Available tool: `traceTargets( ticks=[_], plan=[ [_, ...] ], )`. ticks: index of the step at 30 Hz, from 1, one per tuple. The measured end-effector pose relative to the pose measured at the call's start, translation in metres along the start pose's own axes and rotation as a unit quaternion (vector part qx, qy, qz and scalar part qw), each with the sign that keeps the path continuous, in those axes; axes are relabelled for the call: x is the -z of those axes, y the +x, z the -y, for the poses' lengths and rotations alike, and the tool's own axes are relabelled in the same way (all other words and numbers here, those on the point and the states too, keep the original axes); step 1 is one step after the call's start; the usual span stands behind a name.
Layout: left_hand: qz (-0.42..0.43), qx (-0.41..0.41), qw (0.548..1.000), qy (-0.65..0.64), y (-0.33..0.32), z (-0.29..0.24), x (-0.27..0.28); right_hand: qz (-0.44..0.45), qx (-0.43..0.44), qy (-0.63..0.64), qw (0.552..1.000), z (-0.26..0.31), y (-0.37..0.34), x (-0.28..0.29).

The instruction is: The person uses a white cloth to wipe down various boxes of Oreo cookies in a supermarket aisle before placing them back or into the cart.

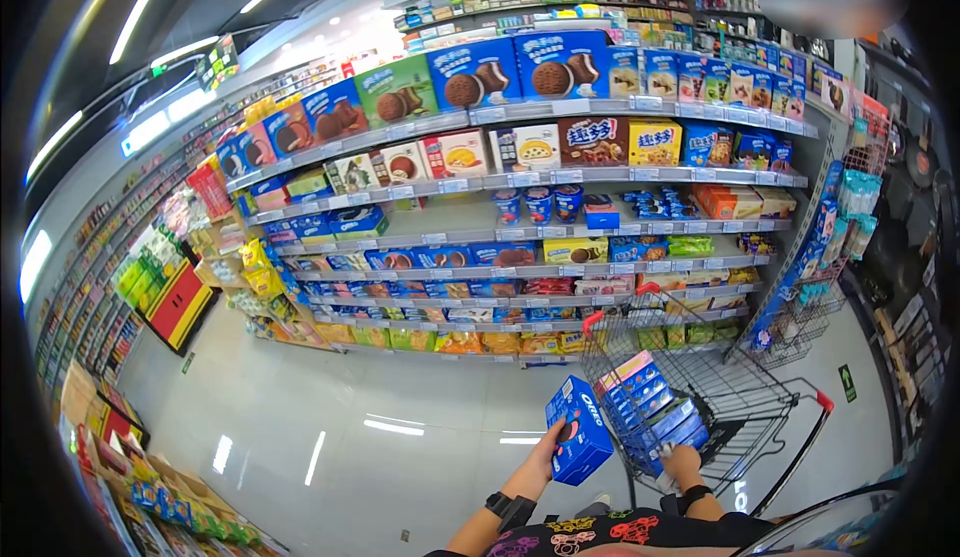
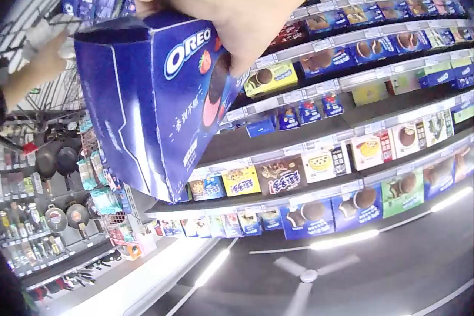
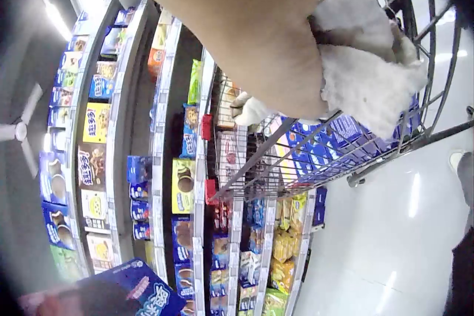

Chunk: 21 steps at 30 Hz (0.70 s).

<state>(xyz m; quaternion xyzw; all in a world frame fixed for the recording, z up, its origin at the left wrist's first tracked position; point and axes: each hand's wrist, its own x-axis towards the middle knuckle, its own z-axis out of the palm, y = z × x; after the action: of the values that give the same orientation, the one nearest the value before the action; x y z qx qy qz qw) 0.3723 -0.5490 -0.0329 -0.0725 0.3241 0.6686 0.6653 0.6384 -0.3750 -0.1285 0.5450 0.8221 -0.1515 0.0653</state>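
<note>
My left hand (image 1: 543,456) grips a blue Oreo cookie box (image 1: 580,447) just left of the shopping cart. In the left wrist view the fingers lie over one edge of this Oreo box (image 2: 137,108), with strawberries and a cookie printed on its front. At the near side of the cart (image 1: 765,412), my right hand (image 1: 684,465) holds a crumpled white tissue (image 3: 363,71), which sticks out on both sides of the hand in the right wrist view. Several blue boxes (image 1: 640,397) lie in a row inside the wire cart, partly behind its bars.
A long shelf unit (image 1: 440,187) stacked with cookie boxes and snack packs stands ahead. Wire racks (image 1: 800,327) and hanging pans (image 1: 915,157) are on the right. Another goods display (image 1: 180,497) borders the left. Pale glossy floor (image 1: 370,457) lies between.
</note>
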Motion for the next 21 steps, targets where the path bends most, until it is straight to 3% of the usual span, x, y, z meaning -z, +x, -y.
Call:
traceTargets(
  ticks=[5, 8, 9, 12, 16, 21],
  plan=[
    [-0.002, -0.016, 0.999, -0.033, -0.039, -0.002, 0.028, 0.155, 0.017, -0.093, 0.983, 0.036, -0.013, -0.027],
    [0.017, -0.037, 0.998, -0.041, -0.053, 0.004, 0.062, 0.226, 0.041, -0.104, 0.968, 0.073, -0.042, -0.010],
    [0.018, -0.047, 0.998, -0.043, -0.062, 0.003, 0.066, 0.254, 0.048, -0.098, 0.961, 0.065, -0.027, -0.042],
    [0.015, -0.074, 0.996, -0.054, -0.091, -0.002, 0.071, 0.247, 0.074, -0.128, 0.958, 0.092, -0.048, -0.030],
    [0.039, -0.090, 0.993, -0.067, -0.116, -0.009, 0.099, 0.170, 0.080, -0.124, 0.974, 0.101, -0.045, -0.041],
    [0.009, -0.130, 0.988, -0.085, -0.138, -0.018, 0.117, 0.167, 0.160, -0.202, 0.952, 0.111, -0.035, -0.046]
  ],
)
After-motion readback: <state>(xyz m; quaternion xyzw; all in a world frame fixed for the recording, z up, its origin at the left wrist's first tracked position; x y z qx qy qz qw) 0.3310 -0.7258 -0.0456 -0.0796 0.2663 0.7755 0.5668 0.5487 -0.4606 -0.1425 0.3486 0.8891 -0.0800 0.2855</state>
